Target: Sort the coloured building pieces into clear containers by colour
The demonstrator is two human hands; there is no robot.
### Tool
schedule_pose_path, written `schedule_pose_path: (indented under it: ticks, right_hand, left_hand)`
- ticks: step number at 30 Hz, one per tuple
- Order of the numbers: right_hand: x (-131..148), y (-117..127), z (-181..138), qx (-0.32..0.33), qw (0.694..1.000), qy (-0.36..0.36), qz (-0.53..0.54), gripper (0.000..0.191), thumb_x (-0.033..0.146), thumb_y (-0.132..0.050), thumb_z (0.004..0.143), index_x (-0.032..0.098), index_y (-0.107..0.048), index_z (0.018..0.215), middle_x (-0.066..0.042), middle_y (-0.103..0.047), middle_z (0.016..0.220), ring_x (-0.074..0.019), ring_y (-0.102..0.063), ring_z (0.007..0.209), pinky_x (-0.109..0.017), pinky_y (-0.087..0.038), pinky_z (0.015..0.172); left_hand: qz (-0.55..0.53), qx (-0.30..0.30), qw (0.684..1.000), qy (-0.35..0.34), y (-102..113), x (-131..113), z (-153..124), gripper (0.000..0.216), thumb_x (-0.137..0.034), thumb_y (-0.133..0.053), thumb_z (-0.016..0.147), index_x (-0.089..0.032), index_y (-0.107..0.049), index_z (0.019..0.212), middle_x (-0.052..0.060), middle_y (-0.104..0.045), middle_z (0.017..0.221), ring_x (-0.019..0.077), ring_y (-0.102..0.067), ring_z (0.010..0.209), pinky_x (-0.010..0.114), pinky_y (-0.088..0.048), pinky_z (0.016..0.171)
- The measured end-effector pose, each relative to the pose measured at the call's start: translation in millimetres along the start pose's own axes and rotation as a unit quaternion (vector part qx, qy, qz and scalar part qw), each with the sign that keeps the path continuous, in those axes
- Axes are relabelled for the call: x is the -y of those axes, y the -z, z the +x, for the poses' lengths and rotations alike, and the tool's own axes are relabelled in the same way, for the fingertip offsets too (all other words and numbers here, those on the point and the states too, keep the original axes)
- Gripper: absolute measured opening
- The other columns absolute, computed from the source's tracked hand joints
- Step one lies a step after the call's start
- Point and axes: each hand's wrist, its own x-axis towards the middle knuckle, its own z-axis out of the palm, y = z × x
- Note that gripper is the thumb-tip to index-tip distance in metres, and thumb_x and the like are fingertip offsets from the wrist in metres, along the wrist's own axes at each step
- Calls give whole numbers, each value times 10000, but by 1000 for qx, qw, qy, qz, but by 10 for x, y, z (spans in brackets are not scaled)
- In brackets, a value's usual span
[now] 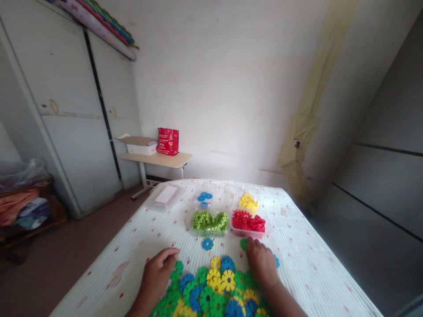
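My left hand [159, 268] hovers at the left edge of a heap of notched plastic building discs [206, 297] in green, yellow and blue. Its fingers are curled together, and nothing shows between them. On the right of the heap, my right hand [262, 260] has its fingers closed at a green notched disc [243, 244], partly hidden by the fingertips. Beyond the heap, a blue disc [208, 244] lies over a yellow one. Clear tubs hold light-green pieces [209, 220], red pieces [248, 221], yellow pieces [248, 201] and several blue discs [205, 196].
A clear lid or box with a white label [166, 194] lies at the table's far left. The table has a striped white cloth [317, 268]. Behind it, a small desk [158, 160] carries a red bag [168, 141] and a white box [141, 148].
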Motion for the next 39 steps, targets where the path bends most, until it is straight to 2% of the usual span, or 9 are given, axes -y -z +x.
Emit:
schedule_pose_path:
  ticks: [5,10,14,18,22,25,31,35,39]
  right_hand:
    - [45,-11,26,26,1000,-8,1,232,119,-397,851,146,-597,966,-126,-668,842,-244,-671,688,-276,-441,511]
    - [55,53,28,49,998,5,31,271,65,-434,787,133,-559,1018,-159,-639,1009,-211,-668,707,-249,-420,517]
    - [57,142,37,59,994,36,79,213,63,-484,736,164,-566,905,-54,-671,791,-155,-635,705,-204,-374,544]
    - [80,347,264,3,979,64,194,102,147,-504,790,169,-558,707,22,-579,599,-93,-536,548,-198,-353,514]
    - [111,497,575,-55,973,48,220,221,341,-502,869,152,-575,956,-22,-608,893,-116,-575,718,-281,-477,651]
    - [116,508,678,-78,970,48,226,266,354,-498,875,173,-554,1061,-55,-585,1053,-148,-583,856,-329,-494,737]
    - [107,595,832,-137,962,56,228,268,389,-481,872,161,-582,967,-46,-620,944,-122,-578,753,-296,-469,695]
    - [-104,632,783,-131,968,42,209,239,338,-452,848,178,-590,738,-22,-624,690,-113,-539,568,-243,-398,560]
    - [-587,400,362,-84,977,-13,196,191,308,-435,777,208,-564,679,-8,-620,599,-148,-572,538,-245,-377,529]
  left_hand:
    - [14,-7,1000,-12,3,-1,8,299,-421,-530,683,-184,-695,764,9,-671,593,182,-611,572,236,-475,533]
    - [17,-2,1000,-17,2,-14,9,302,-412,-516,691,-176,-691,761,9,-663,588,185,-610,578,241,-468,545]
    - [9,-2,1000,-14,-5,-17,2,306,-402,-504,701,-169,-689,773,8,-652,571,184,-603,569,243,-459,540]
    - [2,2,1000,7,-4,-41,-4,317,-401,-506,695,-159,-691,783,-6,-608,497,183,-594,544,244,-450,528]
    - [-15,5,1000,22,-4,-28,2,325,-392,-506,691,-148,-683,813,-5,-616,524,172,-583,527,242,-446,514]
    - [-20,1,999,34,-2,14,9,331,-386,-496,702,-142,-674,836,2,-627,553,166,-578,522,241,-443,503]
    - [-22,2,999,29,-7,77,24,309,-359,-480,709,-146,-670,828,12,-642,573,166,-578,531,245,-445,513]
    - [-18,-9,1000,-3,-22,88,28,275,-341,-494,691,-156,-677,781,37,-692,703,177,-612,624,258,-472,599]
    - [3,-1,1000,-24,-33,89,19,274,-345,-489,702,-166,-680,780,33,-702,728,178,-621,643,266,-479,646]
